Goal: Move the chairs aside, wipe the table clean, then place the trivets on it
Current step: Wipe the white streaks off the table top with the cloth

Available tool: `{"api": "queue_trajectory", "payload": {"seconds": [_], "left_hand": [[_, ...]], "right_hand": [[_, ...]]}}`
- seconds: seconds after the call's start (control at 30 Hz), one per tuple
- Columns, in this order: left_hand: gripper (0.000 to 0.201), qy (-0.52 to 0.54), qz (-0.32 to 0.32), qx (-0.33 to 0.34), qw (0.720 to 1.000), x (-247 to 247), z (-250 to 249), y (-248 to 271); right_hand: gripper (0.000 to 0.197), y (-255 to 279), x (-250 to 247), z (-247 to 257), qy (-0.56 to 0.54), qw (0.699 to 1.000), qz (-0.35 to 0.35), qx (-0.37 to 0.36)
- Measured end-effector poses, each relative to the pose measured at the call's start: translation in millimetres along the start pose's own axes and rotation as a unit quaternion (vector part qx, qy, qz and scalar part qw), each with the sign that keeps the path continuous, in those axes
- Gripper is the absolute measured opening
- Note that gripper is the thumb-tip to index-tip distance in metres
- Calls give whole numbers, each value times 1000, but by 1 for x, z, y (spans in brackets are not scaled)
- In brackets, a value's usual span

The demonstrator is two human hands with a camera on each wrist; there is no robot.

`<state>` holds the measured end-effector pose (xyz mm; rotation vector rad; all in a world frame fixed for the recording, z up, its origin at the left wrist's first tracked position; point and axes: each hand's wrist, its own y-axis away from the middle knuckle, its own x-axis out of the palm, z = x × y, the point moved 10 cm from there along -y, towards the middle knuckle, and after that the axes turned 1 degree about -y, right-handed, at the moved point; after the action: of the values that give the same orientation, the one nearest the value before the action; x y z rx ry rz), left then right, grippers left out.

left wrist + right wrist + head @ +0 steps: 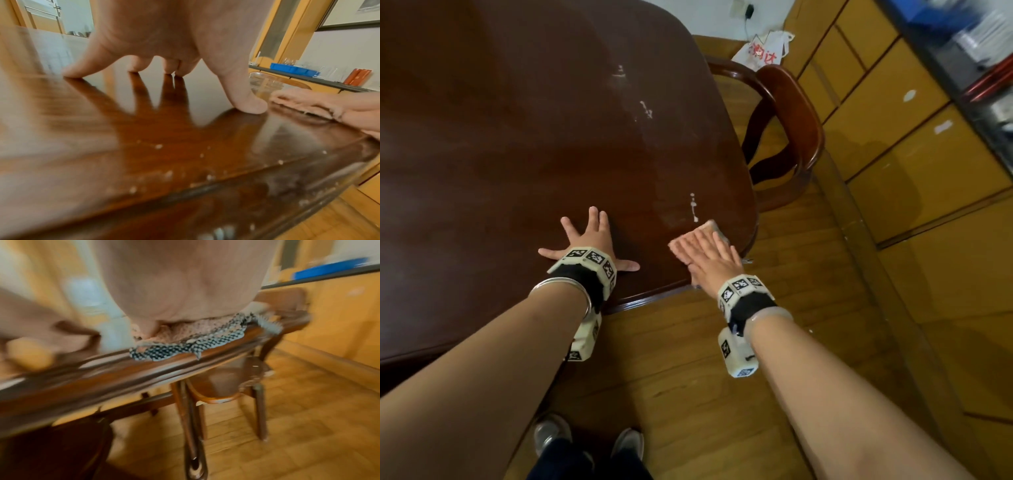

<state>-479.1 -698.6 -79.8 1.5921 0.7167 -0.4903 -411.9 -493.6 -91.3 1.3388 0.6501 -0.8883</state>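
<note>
A dark glossy wooden table [500,144] fills the left of the head view. White smears [693,207] mark its top near the right edge. My right hand [705,251] lies flat with straight fingers on a pinkish cloth [710,226] at the table's near right corner. In the right wrist view the cloth [185,339] shows a black-and-white knit underside hanging over the table edge. My left hand [589,240] is spread wide, palm down, its fingertips [252,104] pressing the bare table top [144,146]. A dark wooden chair [787,113] stands at the table's right end.
Yellow cabinets [893,113] line the right wall across a strip of wooden floor [808,274]. A white bag [763,51] lies on the floor behind the chair. My feet [589,442] stand at the table's near edge. Crumbs [168,173] dot the table's near rim.
</note>
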Motion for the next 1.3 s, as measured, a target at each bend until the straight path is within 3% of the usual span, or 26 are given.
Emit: {"api": "queue_trajectory", "payload": {"seconds": [0.1, 0.2, 0.3, 0.4, 0.53, 0.63, 0.77, 0.87, 0.97, 1.07, 1.2, 1.3], "left_hand": [[129, -7, -4, 2, 1000, -10, -8, -9], [131, -11, -8, 4, 1000, -17, -18, -16], [134, -13, -4, -10, 1000, -18, -19, -22], [136, -16, 6, -15, 1000, -18, -19, -24], [136, -15, 11, -15, 1000, -19, -19, -21], [137, -9, 11, -12, 1000, -19, -20, -22], [137, -6, 15, -13, 1000, -18, -17, -23], [137, -3, 17, -9, 1000, -18, -18, -23], [138, 2, 21, -6, 1000, -18, -18, -23], [139, 2, 24, -9, 1000, -17, -17, -25], [139, 3, 27, -7, 1000, -18, -16, -25], [140, 1, 30, -4, 1000, -17, -18, -25]], "right_hand": [[53, -13, -17, -27, -67, 995, -18, 78], [55, -25, -31, -6, -86, 990, -40, 106], [58, -23, -27, 27, -40, 998, -52, 26], [57, -7, -12, 10, -17, 999, -37, -23], [55, -25, -26, -55, -37, 996, -26, 72], [55, -45, -38, -45, -82, 988, -21, 129], [59, -33, -28, 24, -26, 999, -39, 9], [61, -14, -12, 13, -2, 999, -16, -38], [61, -27, -17, -36, 8, 999, -31, -2], [65, -65, -30, -57, -21, 995, -44, 87], [76, -78, -18, 6, -1, 999, -38, 1], [76, -54, -16, 7, 48, 996, -58, -37]]}}
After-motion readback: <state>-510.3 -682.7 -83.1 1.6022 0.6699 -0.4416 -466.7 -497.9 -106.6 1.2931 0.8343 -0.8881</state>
